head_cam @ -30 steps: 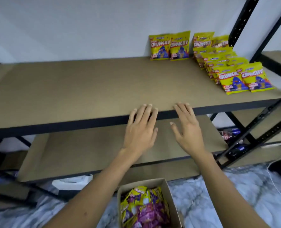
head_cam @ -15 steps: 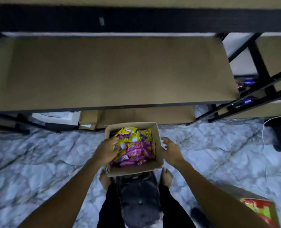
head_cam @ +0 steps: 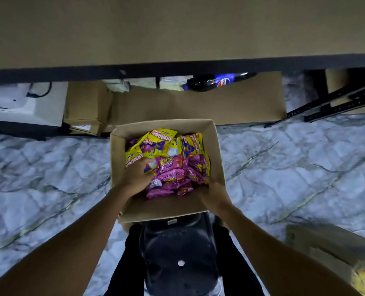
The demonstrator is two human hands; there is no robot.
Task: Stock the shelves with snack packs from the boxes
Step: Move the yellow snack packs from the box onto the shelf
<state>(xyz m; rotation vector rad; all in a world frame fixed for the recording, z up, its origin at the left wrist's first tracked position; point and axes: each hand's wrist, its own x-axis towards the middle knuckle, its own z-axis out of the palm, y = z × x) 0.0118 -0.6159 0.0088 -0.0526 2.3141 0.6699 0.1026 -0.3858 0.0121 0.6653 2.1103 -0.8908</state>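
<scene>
Both hands are down in the cardboard box (head_cam: 216, 150), and the grip is only half readable from the head view: the left hand (head_cam: 134, 177) lies on the snack packs (head_cam: 168, 163) with fingers curled in among the yellow Crunchy packs (head_cam: 160, 139), though whether it has closed on one I cannot tell, while the right hand (head_cam: 214, 194) reaches in at the near right corner, fingertips tucked under the pink packs (head_cam: 173, 178), its hold equally hidden

Progress check now: the box sits on the marble floor (head_cam: 49, 178) just in front of the person's legs, and it looks well filled, yellow packs at the far end, pink ones nearer. The shelf board (head_cam: 177, 28) across the top of the picture shows bare in the part visible. So by my reckoning nothing from this load is up yet, and plenty of packs wait to be lifted and placed. Another box (head_cam: 326, 248) sits at lower right
</scene>
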